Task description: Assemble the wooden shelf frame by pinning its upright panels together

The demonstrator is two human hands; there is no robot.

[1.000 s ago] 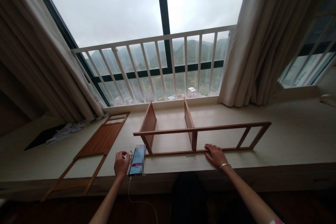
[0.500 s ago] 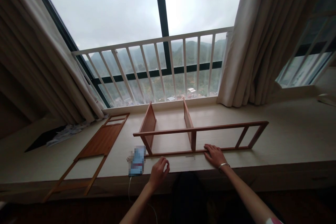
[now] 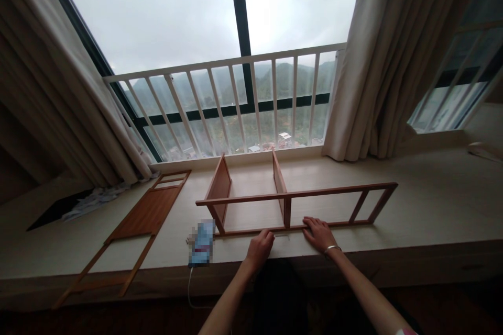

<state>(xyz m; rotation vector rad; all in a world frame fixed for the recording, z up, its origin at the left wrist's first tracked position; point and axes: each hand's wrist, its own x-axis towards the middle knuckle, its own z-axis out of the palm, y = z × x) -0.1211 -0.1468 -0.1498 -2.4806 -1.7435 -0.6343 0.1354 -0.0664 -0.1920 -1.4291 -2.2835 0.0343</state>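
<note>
Two hands (image 3: 260,248) (image 3: 319,234), one thin rod (image 3: 282,236), two wooden frames (image 3: 288,213) (image 3: 147,209), two boards (image 3: 220,188) (image 3: 279,175)

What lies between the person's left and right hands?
In the head view, a thin, grey, L-shaped rod lies between the left hand and right hand, just in front of the reddish-brown wooden frame; whether the left hand touches it is unclear.

Brown frame (image 3: 287,212) | on edge (two panels (image 3: 221,184) upright) | thin rod (image 3: 282,236) alongside

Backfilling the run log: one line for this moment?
left hand: at thin grey L-shaped metal rod, grip unclear | right hand: resting on reddish-brown wooden frame
</note>
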